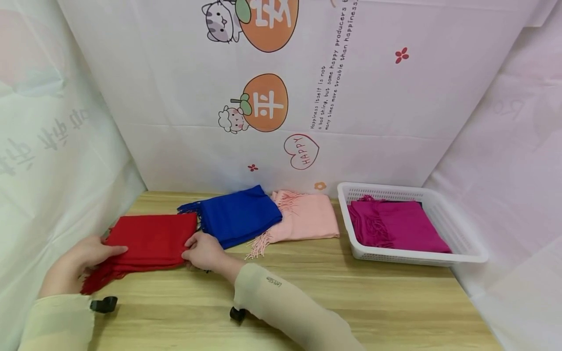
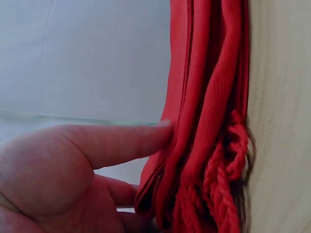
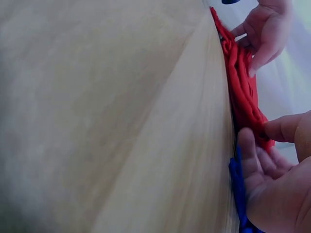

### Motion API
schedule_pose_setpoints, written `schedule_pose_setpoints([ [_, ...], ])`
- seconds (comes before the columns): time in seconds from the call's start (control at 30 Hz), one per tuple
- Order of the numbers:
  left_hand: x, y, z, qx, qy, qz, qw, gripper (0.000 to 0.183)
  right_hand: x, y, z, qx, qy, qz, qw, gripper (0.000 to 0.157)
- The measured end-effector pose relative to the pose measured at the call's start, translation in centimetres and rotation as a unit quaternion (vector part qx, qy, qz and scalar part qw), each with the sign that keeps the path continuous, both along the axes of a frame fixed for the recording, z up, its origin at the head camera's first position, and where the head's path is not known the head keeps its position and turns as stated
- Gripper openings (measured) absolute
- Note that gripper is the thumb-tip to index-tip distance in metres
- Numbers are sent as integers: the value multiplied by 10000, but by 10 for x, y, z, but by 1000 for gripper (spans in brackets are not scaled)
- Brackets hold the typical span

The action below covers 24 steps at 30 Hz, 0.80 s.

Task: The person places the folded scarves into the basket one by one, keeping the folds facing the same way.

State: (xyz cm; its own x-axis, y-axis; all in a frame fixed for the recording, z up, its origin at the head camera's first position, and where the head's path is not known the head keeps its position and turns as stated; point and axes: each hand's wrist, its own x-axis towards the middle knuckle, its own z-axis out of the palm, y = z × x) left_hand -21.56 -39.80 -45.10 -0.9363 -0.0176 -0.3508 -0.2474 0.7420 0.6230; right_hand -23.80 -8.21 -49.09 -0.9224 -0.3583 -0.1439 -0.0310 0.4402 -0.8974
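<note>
A folded red scarf [image 1: 153,236] with a fringe lies at the left of the table in the head view. My left hand [image 1: 90,251] grips its left end, the thumb on top and the fingers around the edge. At the opposite end my right hand [image 1: 206,251] pinches the scarf's near right corner. In the right wrist view that right hand [image 3: 284,194] has its thumb on top and fingers below, close to blue fringe [image 3: 237,187]. Layered folds of the red scarf [image 2: 209,87] show beside the left thumb in the left wrist view.
Right of the red scarf lies a folded blue scarf [image 1: 239,214], overlapping a folded pink scarf [image 1: 309,219]. A white plastic basket [image 1: 465,243] at the right holds a magenta scarf [image 1: 401,226] with something dark blue behind it. A printed white cloth [image 1: 373,122] hangs behind the wooden table [image 1: 329,287].
</note>
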Motion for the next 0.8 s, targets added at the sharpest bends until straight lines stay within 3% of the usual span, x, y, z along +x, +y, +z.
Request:
schedule_pose_setpoints([
  [0.17,-6,1,-3,-130,209,168,9996,89,-2,-2,3,374,268,-344,9983,22],
  [0.4,-11,4,-7,-180,490,407,9978,100,-8,-13,10,805,281,-717,9938,55],
  [0.57,-16,6,-11,-317,757,381,9959,99,-13,-18,11,341,-20,-867,9957,72],
  [0.8,-20,11,-15,-465,944,288,9940,89,-27,-18,4,-243,-312,-989,9943,63],
])
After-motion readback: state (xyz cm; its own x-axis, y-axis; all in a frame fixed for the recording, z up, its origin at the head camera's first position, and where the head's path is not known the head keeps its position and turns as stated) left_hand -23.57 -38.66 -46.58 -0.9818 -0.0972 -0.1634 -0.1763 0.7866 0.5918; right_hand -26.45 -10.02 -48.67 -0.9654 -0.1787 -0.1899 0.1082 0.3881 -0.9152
